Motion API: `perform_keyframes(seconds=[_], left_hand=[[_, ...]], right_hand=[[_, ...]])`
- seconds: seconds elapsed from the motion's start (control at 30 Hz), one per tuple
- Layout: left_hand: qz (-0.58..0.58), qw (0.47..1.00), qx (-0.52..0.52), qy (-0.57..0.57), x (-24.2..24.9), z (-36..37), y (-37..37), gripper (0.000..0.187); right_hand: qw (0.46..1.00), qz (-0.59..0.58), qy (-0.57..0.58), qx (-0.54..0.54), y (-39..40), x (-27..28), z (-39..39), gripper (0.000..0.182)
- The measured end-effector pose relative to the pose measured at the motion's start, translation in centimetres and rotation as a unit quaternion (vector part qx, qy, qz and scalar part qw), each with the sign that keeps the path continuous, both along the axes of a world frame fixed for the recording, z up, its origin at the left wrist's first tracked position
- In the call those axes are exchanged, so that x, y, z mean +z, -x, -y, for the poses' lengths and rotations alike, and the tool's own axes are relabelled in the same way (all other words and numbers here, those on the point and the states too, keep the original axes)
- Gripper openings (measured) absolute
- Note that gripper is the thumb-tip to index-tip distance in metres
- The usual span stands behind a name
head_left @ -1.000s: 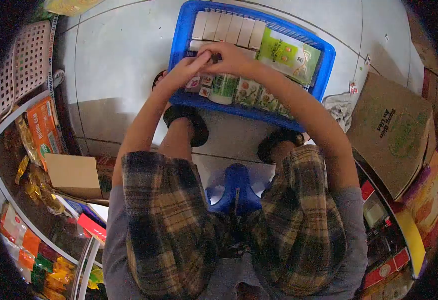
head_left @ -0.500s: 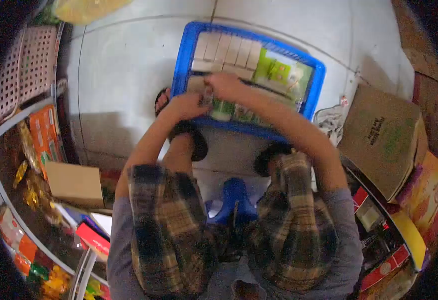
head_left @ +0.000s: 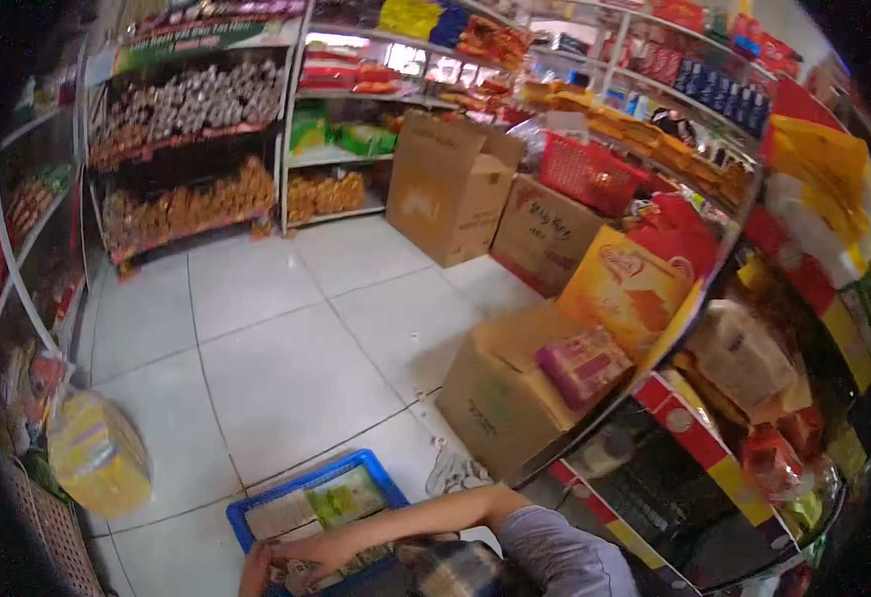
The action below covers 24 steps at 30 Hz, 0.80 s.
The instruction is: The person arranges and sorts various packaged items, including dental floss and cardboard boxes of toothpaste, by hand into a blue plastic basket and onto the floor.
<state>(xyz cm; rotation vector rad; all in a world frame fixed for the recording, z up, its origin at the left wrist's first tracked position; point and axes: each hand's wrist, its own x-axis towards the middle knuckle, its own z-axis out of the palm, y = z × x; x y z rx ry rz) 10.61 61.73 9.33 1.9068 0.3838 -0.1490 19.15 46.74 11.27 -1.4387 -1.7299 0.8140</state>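
A blue plastic basket point(head_left: 239, 519) sits on the tiled floor at the bottom of the head view. Inside it are a row of pale boxes point(head_left: 281, 515) and green packs point(head_left: 336, 500). My right hand point(head_left: 304, 553) reaches over the near left part of the basket, fingers curled at a small patterned item point(head_left: 301, 575) too blurred to name. Close beside it, at the basket's left side, is my left hand point(head_left: 255, 570). Its fingers bend toward the same spot, and the frame edge cuts off the wrist. What it grips is hidden.
Right of the basket lie a crumpled plastic bag point(head_left: 455, 472) and a cardboard box point(head_left: 500, 393) with a purple pack point(head_left: 585, 366) on top. A yellow wrapped bundle point(head_left: 99, 453) stands at left. Larger cartons point(head_left: 445, 189) and stocked shelves point(head_left: 192, 109) line the back.
My view has swung up from the basket and my lap to the shop's shelves, so the basket now shows lower down. Both hands stay together at its near left part.
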Motion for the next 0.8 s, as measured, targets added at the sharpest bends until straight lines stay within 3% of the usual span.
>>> perform_keyframes(seconds=[0.03,0.07,0.1,0.13,0.17,0.2,0.23,0.27,0.33,0.47,0.53,0.57,0.63,0.67,0.7,0.73,0.8], left_hand=[[0.050,0.998,0.018,0.044,2.1,0.9,0.2,0.041],[0.093,0.991,0.036,0.088,4.5,1.7,0.5,0.040],[0.134,0.981,0.057,0.131,7.0,2.8,1.2,0.039],[0.105,0.962,0.091,0.236,10.8,4.0,0.9,0.035],[0.075,0.929,0.127,0.340,14.2,5.3,0.7,0.031],[0.184,0.947,0.101,0.242,14.5,5.2,0.3,0.032],[0.289,0.945,0.072,0.134,15.0,5.8,0.2,0.034],[0.285,0.947,0.079,0.128,16.3,6.6,0.9,0.034],[0.204,0.874,0.170,0.406,20.2,9.6,2.2,0.029],[0.186,0.849,0.201,0.453,24.8,15.7,5.0,0.027],[0.197,0.879,0.123,0.416,26.7,18.3,6.2,0.026],[0.189,0.889,0.079,0.409,25.7,18.5,5.9,0.026],[0.153,0.923,0.030,0.352,27.2,20.6,6.3,0.028],[0.126,0.935,-0.013,0.332,26.8,20.6,6.3,0.038],[0.118,0.909,-0.052,0.396,25.8,20.5,5.7,0.044],[0.117,0.917,-0.035,0.380,25.4,20.4,5.9,0.044],[0.097,0.933,-0.175,0.299,25.1,20.3,5.9,0.061]], right_hand=[[0.990,-0.006,-0.129,-0.056,1.5,2.2,0.8,0.046],[0.989,-0.004,-0.134,-0.061,2.0,4.8,1.2,0.046],[0.995,0.050,-0.061,-0.060,1.7,9.0,1.5,0.041],[0.993,0.105,0.014,-0.054,1.4,12.2,1.9,0.035],[0.987,0.110,-0.036,-0.111,1.7,13.5,2.0,0.032],[0.976,0.109,-0.086,-0.168,1.9,14.6,1.6,0.029],[0.967,0.114,-0.163,-0.159,2.0,16.0,2.4,0.029],[0.952,0.118,-0.239,-0.150,2.1,17.4,3.2,0.029],[0.944,0.143,-0.257,-0.151,3.5,20.5,5.3,0.029],[0.896,0.245,-0.339,-0.148,5.7,24.3,10.2,0.024],[0.882,0.258,-0.366,-0.149,6.2,24.8,12.8,0.025],[0.890,0.209,-0.372,-0.159,6.8,25.7,14.3,0.027],[0.891,0.226,-0.350,-0.181,6.3,24.6,16.1,0.017],[0.888,0.230,-0.359,-0.174,6.1,24.6,17.0,0.014],[0.901,0.248,-0.319,-0.158,5.8,24.7,18.0,0.012],[0.900,0.233,-0.336,-0.149,5.6,24.6,18.3,0.012],[0.909,0.254,-0.322,-0.078,5.3,24.6,18.7,0.019]])
